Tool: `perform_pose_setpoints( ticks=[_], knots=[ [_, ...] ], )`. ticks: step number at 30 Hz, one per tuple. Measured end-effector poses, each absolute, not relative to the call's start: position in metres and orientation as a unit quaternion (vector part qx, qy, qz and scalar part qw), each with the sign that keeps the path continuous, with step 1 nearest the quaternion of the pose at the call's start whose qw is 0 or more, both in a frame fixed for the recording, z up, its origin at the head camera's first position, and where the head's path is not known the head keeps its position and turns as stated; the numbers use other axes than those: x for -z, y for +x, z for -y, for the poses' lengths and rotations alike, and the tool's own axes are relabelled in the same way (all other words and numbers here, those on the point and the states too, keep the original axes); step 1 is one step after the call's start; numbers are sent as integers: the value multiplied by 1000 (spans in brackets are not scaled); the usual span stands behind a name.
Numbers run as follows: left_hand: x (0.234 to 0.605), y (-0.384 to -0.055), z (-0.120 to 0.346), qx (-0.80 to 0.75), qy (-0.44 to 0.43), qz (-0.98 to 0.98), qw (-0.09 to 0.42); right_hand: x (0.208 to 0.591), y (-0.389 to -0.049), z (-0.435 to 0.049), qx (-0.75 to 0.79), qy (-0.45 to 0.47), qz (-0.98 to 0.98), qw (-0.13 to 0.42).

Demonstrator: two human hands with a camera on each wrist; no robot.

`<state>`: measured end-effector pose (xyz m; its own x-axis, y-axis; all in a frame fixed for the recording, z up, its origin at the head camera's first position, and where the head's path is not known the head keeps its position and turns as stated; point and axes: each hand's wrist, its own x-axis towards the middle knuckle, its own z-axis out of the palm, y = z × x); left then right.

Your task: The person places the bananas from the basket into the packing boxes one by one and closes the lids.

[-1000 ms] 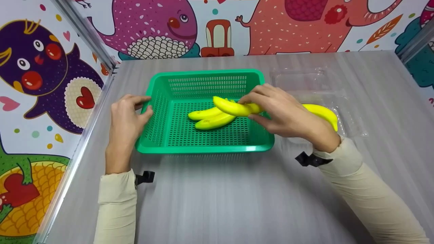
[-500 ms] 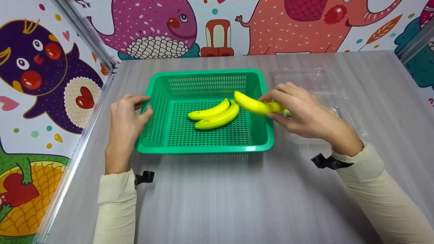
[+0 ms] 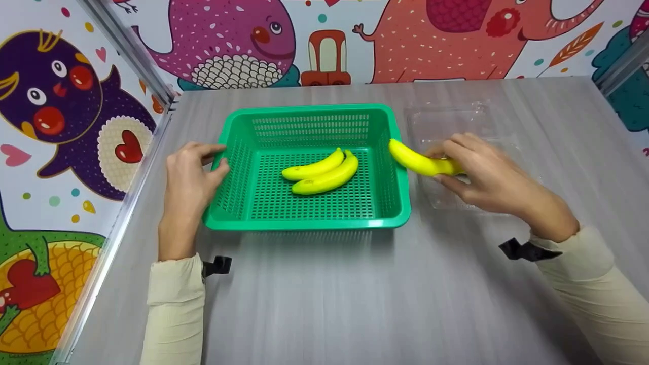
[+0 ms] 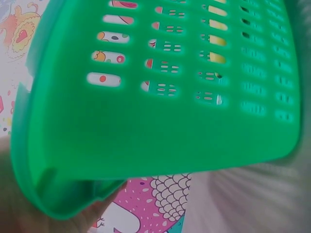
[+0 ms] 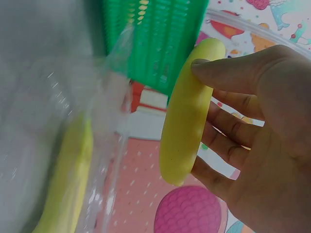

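Note:
My left hand [image 3: 187, 177] holds the left rim of a green plastic basket [image 3: 304, 224], thumb and fingers at its edge. Two yellow bananas lie side by side on the basket floor, the rear banana [image 3: 312, 166] and the front banana [image 3: 329, 181]. My right hand [image 3: 494, 177] pinches another banana [image 3: 411, 158] between thumb and fingers, its tip overlapping the basket's right rim in the head view. Below that hand is a clear plastic clamshell box [image 3: 441, 198]. Inside the box, the right wrist view shows one more banana [image 5: 68, 179], hidden by the hand in the head view.
The clamshell's lid [image 3: 448, 121] lies folded back toward the rear wall on the grey table [image 3: 304, 304]. Walls with cartoon animals [image 3: 446, 40] border the table at the back and left. Through the basket's slotted side [image 4: 170, 126], yellow shows in the left wrist view.
My right hand has carried its banana rightward, from above the basket to above the clamshell box. The left hand and the basket have stayed in place.

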<state>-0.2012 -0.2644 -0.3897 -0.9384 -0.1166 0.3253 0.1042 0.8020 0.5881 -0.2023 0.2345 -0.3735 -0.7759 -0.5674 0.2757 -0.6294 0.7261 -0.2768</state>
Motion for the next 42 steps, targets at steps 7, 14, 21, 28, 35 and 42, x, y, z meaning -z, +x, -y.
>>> perform_pose_setpoints(
  ticks=[7, 14, 21, 28, 35, 42],
  knots=[
    [391, -202, 265, 316, 4, 932, 177, 380, -202, -257, -179, 300, 934, 76],
    [391, -202, 264, 313, 11, 933, 175, 386, -203, -274, -191, 269, 943, 51],
    [391, -202, 264, 315, 11, 934, 171, 395, -208, -289, -194, 231, 953, 14],
    [391, -202, 264, 312, 8, 933, 176, 406, -210, -296, -185, 220, 958, -15],
    [391, -202, 264, 317, 9, 932, 177, 410, -209, -294, -186, 210, 959, -41],
    [391, -202, 264, 319, 9, 932, 174, 415, -212, -297, -187, 234, 954, -33]
  ],
)
